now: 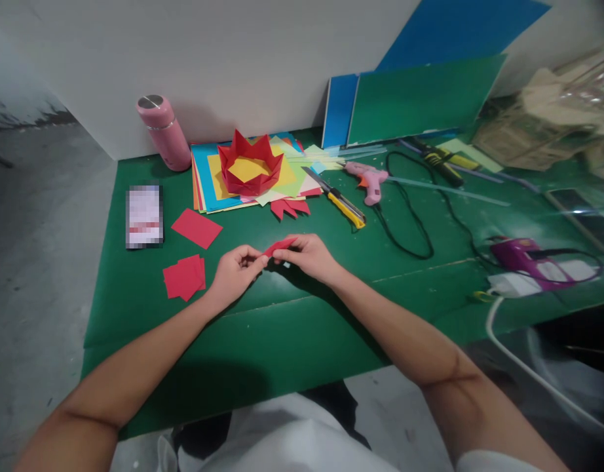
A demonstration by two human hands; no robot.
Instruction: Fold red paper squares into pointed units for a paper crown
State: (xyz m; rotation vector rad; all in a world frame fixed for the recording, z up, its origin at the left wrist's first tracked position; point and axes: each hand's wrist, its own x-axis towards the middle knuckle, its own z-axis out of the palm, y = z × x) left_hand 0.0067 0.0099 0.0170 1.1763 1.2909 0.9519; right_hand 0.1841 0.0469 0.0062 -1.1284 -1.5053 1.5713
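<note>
My left hand (236,272) and my right hand (309,257) meet over the middle of the green table (292,321). Both pinch a small folded piece of red paper (278,247) between their fingertips, just above the surface. To the left lie a single red paper square (196,228) and a small stack of red squares (185,277). Behind my hands, a red folded paper crown (249,165) sits on a pile of coloured paper sheets (213,180). Some folded red pieces (289,208) lie in front of that pile.
A pink flask (164,133) stands at the back left, a phone (144,216) lies beside it. A yellow utility knife (337,198), a pink glue gun (368,178) with black cord, a purple glue gun (525,257), and blue and green boards (420,98) occupy the right.
</note>
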